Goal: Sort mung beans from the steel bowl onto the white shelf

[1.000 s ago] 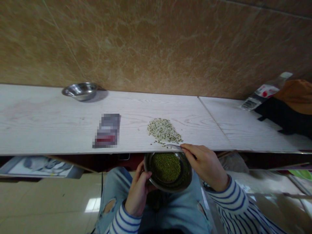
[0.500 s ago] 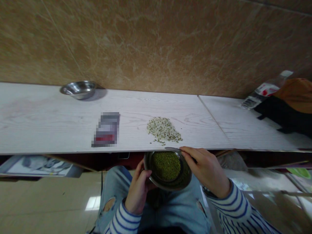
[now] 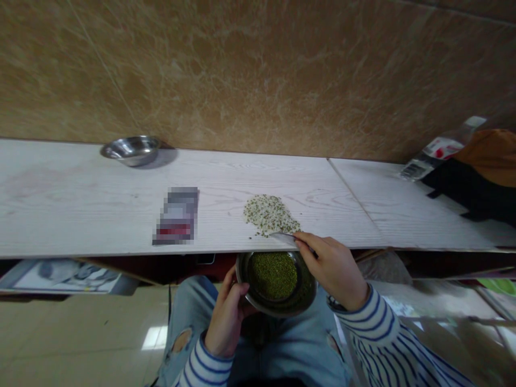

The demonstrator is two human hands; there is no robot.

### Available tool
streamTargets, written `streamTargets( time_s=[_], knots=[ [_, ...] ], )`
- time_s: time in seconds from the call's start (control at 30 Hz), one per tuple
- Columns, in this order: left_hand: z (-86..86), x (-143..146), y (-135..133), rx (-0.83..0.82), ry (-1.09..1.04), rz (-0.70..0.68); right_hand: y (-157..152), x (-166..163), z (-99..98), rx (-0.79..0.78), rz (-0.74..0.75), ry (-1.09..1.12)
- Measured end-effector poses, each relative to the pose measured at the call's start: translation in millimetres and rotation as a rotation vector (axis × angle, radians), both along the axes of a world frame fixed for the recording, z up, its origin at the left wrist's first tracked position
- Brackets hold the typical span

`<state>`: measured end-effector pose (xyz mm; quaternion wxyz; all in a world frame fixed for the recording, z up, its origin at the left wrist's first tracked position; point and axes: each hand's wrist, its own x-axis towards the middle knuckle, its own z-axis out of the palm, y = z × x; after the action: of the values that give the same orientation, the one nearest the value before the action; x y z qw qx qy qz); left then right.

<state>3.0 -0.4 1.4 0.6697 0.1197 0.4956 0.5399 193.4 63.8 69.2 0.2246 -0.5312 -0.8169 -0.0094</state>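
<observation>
Below the counter's front edge, a metal bowl (image 3: 304, 301) holds a layer of green mung beans (image 3: 274, 275). My left hand (image 3: 228, 317) is closed on its left side, thumb over the rim. Between the fingers of my right hand (image 3: 332, 266) is a thin, knife-like metal utensil (image 3: 284, 237), its handle mostly hidden. The utensil's tip touches or hovers just over the near edge of a spread pile of white grains mixed with green beans (image 3: 269, 214). Several loose beans lie around that pile.
A second metal bowl (image 3: 131, 151) stands by the wall on the white counter (image 3: 217, 226). A blurred-out flat object (image 3: 176, 216) lies left of the pile. At right are a plastic bottle (image 3: 441, 148) and an orange-and-black item (image 3: 484, 172). An open drawer (image 3: 68, 275) juts out at lower left.
My right hand has moved forward and slightly left, carrying the utensil from above the bowl's far rim to the pile's near edge. My left hand and the bowl have barely moved.
</observation>
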Motion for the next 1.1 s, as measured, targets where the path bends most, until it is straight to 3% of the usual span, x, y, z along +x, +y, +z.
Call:
streamTargets(
  time_s=[0.27,1.1],
  knots=[
    [-1.0,-2,-1,-0.003,-0.004,0.007,5,4,2.0,0.022,-0.036,0.014],
    [-4.6,-3,-1,0.005,-0.006,0.006,7,-16,5.1,-0.014,0.073,-0.004]
  ],
)
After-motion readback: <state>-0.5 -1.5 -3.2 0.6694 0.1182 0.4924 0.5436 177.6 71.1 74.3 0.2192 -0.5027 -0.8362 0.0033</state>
